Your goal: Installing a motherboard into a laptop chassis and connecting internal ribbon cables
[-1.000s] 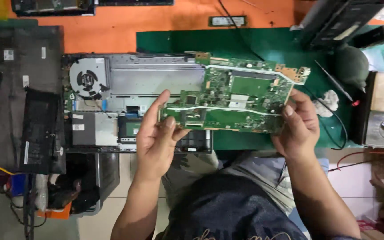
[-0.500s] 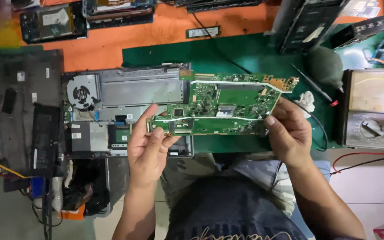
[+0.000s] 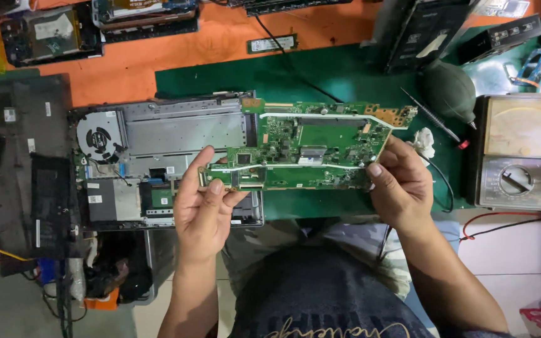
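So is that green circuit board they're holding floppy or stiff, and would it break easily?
The green circuit board probably is stiff: held only at its ends by the left hand and right hand, it spans flat without sagging. It looks thin and light. Its exposed small parts suggest it is fragile.

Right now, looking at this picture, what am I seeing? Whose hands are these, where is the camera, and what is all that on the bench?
No machine here: a person works with bare hands, filmed by a camera worn on their head, looking down. The left hand and right hand hold a green laptop motherboard by its ends, above the bench. Under it lies an opened laptop case with its round cooling fan, partly on a green mat. At the right sit an analog multimeter, a dark rubber air blower and a screwdriver.
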